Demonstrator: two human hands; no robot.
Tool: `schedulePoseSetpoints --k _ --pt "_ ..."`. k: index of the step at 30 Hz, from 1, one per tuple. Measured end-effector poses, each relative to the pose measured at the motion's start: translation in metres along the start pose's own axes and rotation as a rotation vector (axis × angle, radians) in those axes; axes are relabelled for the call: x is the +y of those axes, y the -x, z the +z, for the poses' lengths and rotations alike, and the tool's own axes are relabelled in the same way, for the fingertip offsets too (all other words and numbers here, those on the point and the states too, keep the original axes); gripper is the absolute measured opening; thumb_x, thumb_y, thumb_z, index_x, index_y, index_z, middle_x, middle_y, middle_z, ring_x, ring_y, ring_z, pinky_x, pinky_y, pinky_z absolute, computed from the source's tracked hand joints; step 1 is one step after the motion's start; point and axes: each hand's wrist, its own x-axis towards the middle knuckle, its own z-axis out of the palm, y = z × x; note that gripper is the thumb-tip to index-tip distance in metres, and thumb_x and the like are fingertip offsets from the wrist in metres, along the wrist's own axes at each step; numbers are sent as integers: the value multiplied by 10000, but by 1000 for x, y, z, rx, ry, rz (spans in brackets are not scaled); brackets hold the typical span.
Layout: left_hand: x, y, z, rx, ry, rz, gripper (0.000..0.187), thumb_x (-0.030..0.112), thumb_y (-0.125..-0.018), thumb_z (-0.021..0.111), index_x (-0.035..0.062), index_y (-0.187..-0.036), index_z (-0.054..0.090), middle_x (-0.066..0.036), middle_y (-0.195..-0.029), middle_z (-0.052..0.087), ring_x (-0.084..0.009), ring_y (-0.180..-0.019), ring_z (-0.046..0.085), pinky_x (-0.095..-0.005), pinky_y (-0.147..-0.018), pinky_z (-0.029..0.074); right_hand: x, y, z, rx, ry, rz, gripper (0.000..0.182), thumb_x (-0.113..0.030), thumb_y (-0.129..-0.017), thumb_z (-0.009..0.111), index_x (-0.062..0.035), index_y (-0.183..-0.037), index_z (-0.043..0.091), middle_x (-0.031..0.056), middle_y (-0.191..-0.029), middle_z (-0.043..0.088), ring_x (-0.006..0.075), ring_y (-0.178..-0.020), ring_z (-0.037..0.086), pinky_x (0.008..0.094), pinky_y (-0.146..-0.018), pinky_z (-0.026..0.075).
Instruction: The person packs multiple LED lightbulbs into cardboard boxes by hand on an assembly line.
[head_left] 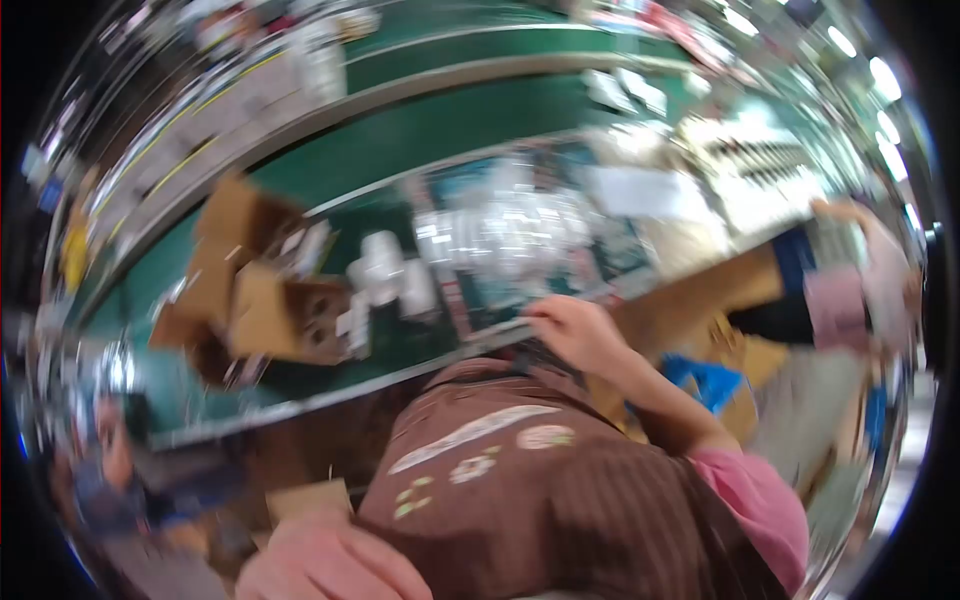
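My right hand [577, 332] is at the near edge of the green worktable [385, 345], its fingers curled in. Whatever those fingers hold, if anything, is hidden. Just beyond it lies a pile of clear plastic-wrapped pieces [520, 228] on a printed sheet. Low in the view, in front of my brown apron [500, 480], is my left hand [330, 562], smeared by motion and cut off by the frame's edge. Its fingertips do not show clearly. White pieces [385, 270] sit on the table left of the wrapped pile.
Open cardboard boxes [265, 300] with items inside stand on the table's left part. White goods [750, 180] fill its right end. A person in pink [840, 305] is at the right, another person [115, 450] at the left. A blue bag [705, 382] lies below the table edge.
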Motion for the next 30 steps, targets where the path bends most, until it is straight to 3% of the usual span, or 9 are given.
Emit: schedulePoseSetpoints --k 6,9,10,13,14,15,20,27,30 --pt "-71 -62 18 -398 95 -282 71 151 -872 628 89 -901 648 -98 -870 610 -237 -638 567 -384 -637 502 23 19 6 -167 -58 -6 212 -216 -904 508 -78 -996 640 135 -973 662 342 -916 632 433 -777 509" --pt "-91 -76 15 -458 121 -371 107 155 -872 628 53 -881 661 -93 -873 601 -245 -663 564 -384 -626 496 35 44 11 -178 -64 61 205 -193 -885 493 -88 -980 641 141 -957 662 345 -906 636 446 -773 506" --pt "-106 -85 -3 -628 213 -314 180 160 -886 623 11 -982 658 -92 -875 597 -239 -730 575 -389 -615 492 37 57 12 -123 -99 100 208 -184 -868 494 -91 -969 650 157 -933 663 355 -890 639 456 -765 503" --pt "-117 -65 -38 -527 263 -441 274 182 -922 594 4 -1128 613 -83 -855 582 -222 -769 565 -396 -652 493 46 100 14 -14 -117 359 219 -174 -838 505 -99 -966 666 175 -928 670 365 -890 646 470 -760 502" --pt "-128 -50 -59 -502 293 -403 393 242 -950 567 18 -1272 540 -111 -992 631 -265 -870 608 -408 -760 507 48 116 12 30 -114 458 220 -177 -835 508 -99 -966 666 176 -931 672 367 -894 646 469 -761 503" --pt "-145 -54 -73 -519 201 -355 350 212 -895 639 61 -1194 537 -60 -714 588 -204 -602 599 -359 -680 512 47 133 13 56 -120 551 221 -180 -831 512 -99 -967 666 176 -935 673 368 -897 646 469 -761 504" --pt "-184 -43 -69 -43 -80 -625 373 264 -858 656 -8 -1106 594 -105 -797 559 -205 -718 535 -387 -753 473 59 208 43 169 -68 909 231 -232 -840 523 -107 -972 666 174 -930 677 382 -905 642 485 -770 506" --pt "-257 -60 -57 -173 -498 -927 286 58 -837 609 -31 -1109 602 -94 -891 581 -184 -828 557 -358 -832 462 53 316 130 276 -114 1237 251 -286 -871 525 -105 -978 663 167 -995 673 369 -974 618 472 -822 497" --pt "-299 -85 -42 -588 -782 -853 315 48 -815 632 12 -1128 621 -100 -894 620 -224 -843 605 -338 -806 476 50 341 129 255 -217 1415 254 -263 -870 499 -65 -945 639 211 -955 658 398 -911 625 488 -792 498"
